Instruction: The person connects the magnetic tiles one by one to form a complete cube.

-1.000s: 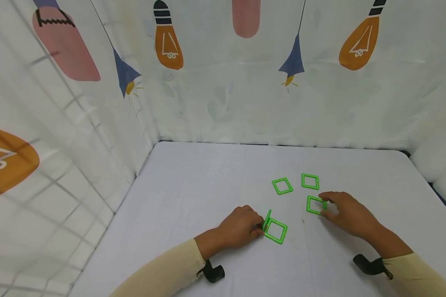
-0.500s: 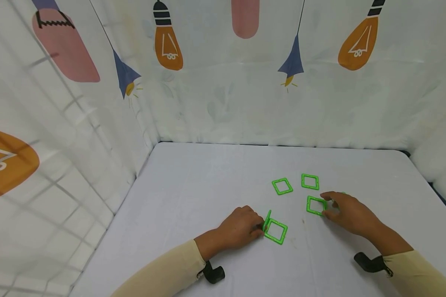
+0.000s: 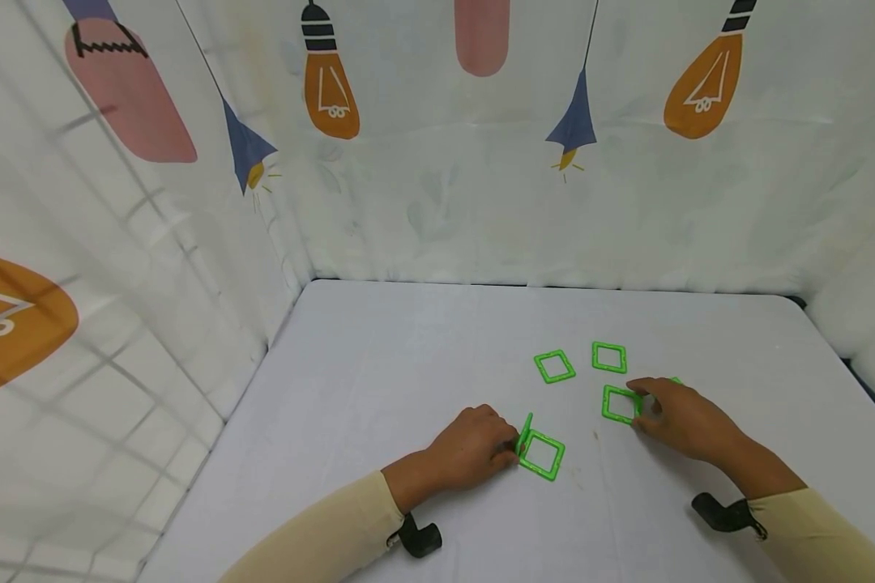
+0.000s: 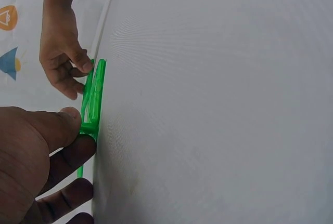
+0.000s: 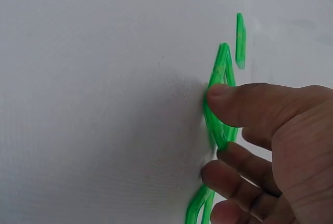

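In the head view, my left hand [image 3: 470, 447] pinches an upright green square frame tile [image 3: 526, 431], seen nearly edge-on. It meets the left side of a flat green square tile [image 3: 543, 455] on the table. The left wrist view shows the thumb and a finger at the green corner [image 4: 89, 128]. My right hand [image 3: 689, 417] grips the right edge of another green square tile [image 3: 616, 404]; in the right wrist view the thumb [image 5: 223, 96] lies on this tile's face, with a finger at its lower corner. Part of one more green tile [image 3: 675, 380] shows behind that hand.
Two loose green square tiles, one tilted [image 3: 542, 368] and one straighter [image 3: 595, 356], lie farther back on the white-covered table [image 3: 379, 348]. A patterned curtain [image 3: 437, 202] hangs behind the table and along its left side. Black camera mounts [image 3: 419, 540] sit at both wrists.
The right hand has shifted very slightly, and a corner of a green tile behind it has come into view. The left hand and its tile stay in place.
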`<state>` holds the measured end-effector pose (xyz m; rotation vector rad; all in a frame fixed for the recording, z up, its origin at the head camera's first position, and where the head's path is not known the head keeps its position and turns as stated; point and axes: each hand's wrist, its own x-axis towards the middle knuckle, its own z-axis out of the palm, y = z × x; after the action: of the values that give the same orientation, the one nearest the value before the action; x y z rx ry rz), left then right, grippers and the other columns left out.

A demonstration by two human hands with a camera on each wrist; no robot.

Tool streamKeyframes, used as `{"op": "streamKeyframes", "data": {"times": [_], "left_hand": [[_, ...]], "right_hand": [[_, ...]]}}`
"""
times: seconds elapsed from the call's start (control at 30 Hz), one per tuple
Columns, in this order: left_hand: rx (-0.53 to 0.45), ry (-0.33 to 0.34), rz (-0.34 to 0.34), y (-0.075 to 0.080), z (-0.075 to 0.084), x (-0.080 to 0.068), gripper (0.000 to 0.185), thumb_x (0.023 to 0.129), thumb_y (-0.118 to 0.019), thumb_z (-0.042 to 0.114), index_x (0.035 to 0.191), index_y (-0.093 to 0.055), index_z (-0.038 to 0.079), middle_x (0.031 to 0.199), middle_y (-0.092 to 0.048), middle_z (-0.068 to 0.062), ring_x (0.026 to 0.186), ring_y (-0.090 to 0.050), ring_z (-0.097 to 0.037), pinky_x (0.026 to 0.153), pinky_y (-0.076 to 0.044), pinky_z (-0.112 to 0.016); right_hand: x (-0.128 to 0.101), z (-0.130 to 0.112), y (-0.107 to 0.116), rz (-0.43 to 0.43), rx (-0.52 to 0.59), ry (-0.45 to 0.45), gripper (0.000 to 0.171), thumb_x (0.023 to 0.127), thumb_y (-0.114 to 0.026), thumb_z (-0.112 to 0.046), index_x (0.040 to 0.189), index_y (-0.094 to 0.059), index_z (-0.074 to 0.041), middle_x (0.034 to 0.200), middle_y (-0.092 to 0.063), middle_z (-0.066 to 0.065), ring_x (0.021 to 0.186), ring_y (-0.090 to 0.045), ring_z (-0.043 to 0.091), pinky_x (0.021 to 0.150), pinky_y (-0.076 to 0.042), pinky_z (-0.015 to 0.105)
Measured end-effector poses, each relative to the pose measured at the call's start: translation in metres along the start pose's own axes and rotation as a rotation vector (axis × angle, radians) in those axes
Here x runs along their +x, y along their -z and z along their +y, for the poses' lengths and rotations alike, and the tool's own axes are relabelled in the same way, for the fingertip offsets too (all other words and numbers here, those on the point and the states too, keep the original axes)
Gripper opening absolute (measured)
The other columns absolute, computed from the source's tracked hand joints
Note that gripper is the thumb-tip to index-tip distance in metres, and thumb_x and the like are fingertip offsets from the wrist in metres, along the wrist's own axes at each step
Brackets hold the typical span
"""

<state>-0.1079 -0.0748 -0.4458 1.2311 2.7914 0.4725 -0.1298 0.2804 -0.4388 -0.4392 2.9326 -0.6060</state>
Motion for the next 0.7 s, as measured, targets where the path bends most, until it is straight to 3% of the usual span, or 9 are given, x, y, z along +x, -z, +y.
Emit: {"op": "streamKeyframes", "data": {"times": [0.13,0.4,0.7], "left_hand": [[0.007,-0.002,0.004,-0.0004,-0.0003,-0.0004,0.006,0.097,-0.073,0.031,0.096,-0.072,0.025,0.092,-0.066,0.018,0.101,-0.057,-0.008,0.083,-0.044,-0.025],[0.0,0.006,0.004,0.0003,0.0013,-0.0008,0.006,0.097,-0.074,0.031,0.097,-0.073,0.025,0.092,-0.066,0.018,0.101,-0.057,-0.008,0.083,-0.043,-0.024],[0.008,0.011,-0.003,-0.0004,0.0011,0.0005,0.007,0.097,-0.073,0.032,0.097,-0.072,0.025,0.093,-0.066,0.018,0.102,-0.057,-0.007,0.082,-0.043,-0.024]], "right_hand": [[0.0015,0.0001,-0.0017,0.019,-0.005,0.02,0.064,0.082,-0.086,-0.016,0.137,-0.059,0.002,0.129,-0.061,0.025,0.113,-0.06,0.04,0.09,-0.05,0.056],[0.003,-0.0011,-0.0025,0.054,-0.036,0.028,0.064,0.079,-0.089,-0.017,0.134,-0.061,0.001,0.124,-0.06,0.022,0.109,-0.059,0.035,0.086,-0.051,0.052],[-0.0007,-0.0046,-0.0009,0.077,-0.013,0.008,0.06,0.078,-0.089,-0.017,0.13,-0.062,-0.004,0.123,-0.062,0.02,0.114,-0.057,0.04,0.089,-0.049,0.056]]}}
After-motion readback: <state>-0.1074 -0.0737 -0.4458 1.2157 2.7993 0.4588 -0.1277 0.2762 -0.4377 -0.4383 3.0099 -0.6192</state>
